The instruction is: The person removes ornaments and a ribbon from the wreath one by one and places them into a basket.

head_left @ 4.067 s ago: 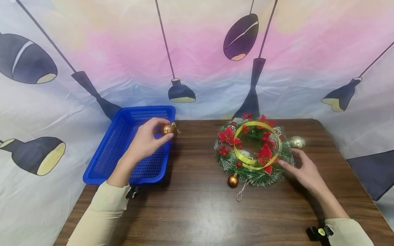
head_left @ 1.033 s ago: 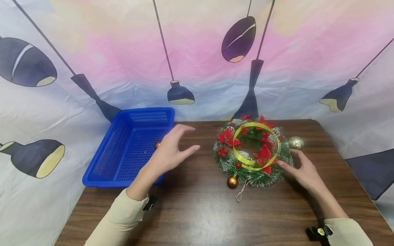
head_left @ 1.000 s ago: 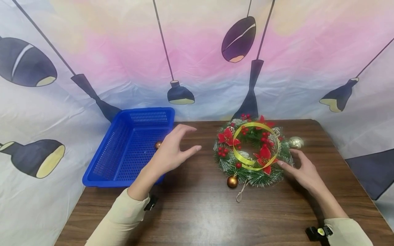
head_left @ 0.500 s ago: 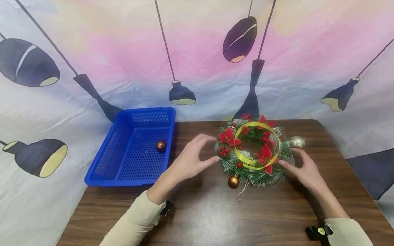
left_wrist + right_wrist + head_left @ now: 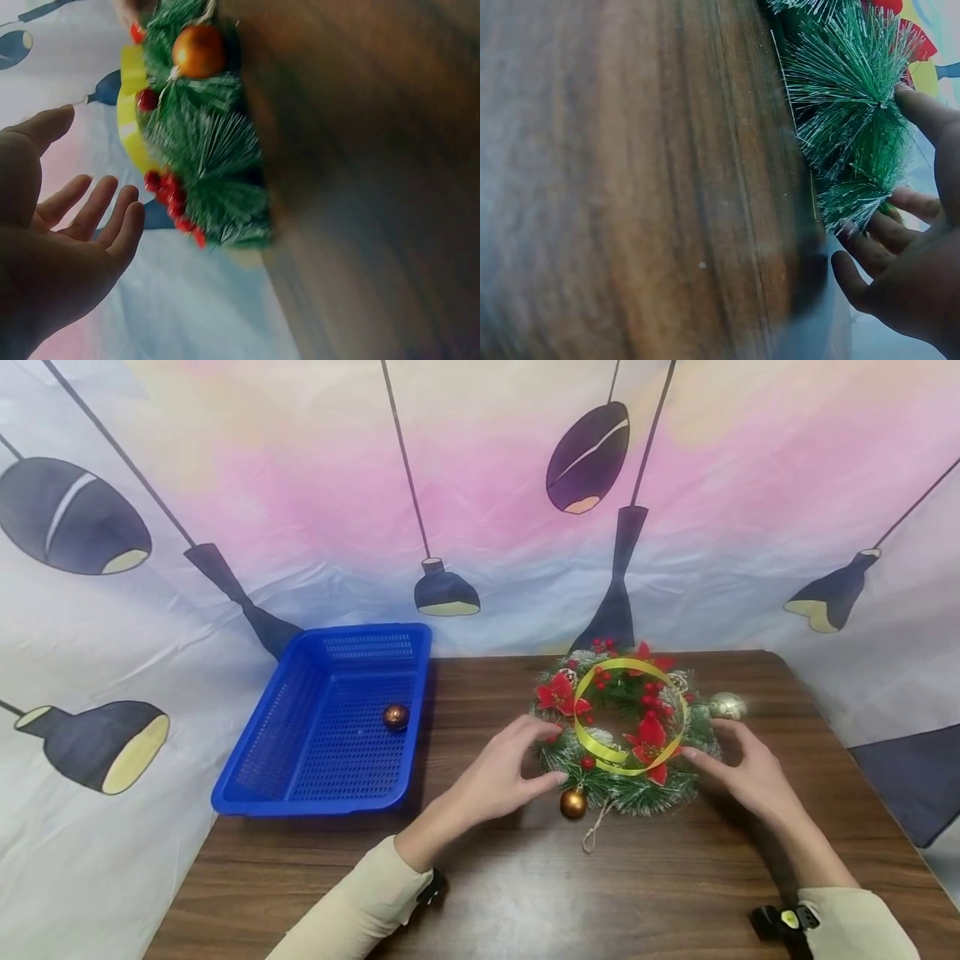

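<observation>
Loosely pinching the wreath, thumb on top, the right hand has its right edge; the left hand, spread wide and empty, stands beside its left edge. Steadying it two-handed looks like the step; next, the left fingers would likely need to close. It lies on the table, right of the blue basket: twine loop and bronze bauble nearest, then frosted green sprigs, yellow ribbon, far berries
</observation>
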`<state>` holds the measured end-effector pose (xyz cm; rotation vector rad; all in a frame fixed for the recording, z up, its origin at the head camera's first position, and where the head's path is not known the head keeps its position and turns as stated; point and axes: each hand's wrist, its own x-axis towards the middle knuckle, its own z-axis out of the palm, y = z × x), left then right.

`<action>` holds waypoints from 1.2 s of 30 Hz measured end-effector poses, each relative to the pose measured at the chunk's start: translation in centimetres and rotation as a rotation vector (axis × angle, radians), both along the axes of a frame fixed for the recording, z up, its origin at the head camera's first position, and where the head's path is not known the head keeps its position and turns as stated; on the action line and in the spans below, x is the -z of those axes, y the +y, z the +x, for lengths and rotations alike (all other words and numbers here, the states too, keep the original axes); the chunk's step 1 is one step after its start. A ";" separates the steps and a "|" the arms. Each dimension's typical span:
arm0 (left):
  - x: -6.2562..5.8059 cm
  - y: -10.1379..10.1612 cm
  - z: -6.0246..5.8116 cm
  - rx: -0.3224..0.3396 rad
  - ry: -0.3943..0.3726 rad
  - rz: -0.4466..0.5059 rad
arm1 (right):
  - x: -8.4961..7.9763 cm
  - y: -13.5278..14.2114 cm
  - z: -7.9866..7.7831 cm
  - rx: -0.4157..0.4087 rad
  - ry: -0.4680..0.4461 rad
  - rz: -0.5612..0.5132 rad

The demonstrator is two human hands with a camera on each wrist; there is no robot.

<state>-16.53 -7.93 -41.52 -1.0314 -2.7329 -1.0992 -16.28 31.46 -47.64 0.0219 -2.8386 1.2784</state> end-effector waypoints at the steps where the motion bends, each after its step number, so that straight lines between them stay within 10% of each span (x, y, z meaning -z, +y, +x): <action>1: 0.2 0.2 0.1 0.001 0.001 -0.002 | 0.1 0.0 0.0 -0.001 0.001 -0.001; 17: 3.5 1.9 1.5 0.017 -0.032 -0.121 | 0.7 -0.2 -0.3 -0.024 -0.069 0.031; 36: 4.1 2.6 1.8 0.044 -0.066 -0.197 | 0.4 -0.2 -0.4 -0.033 -0.084 0.047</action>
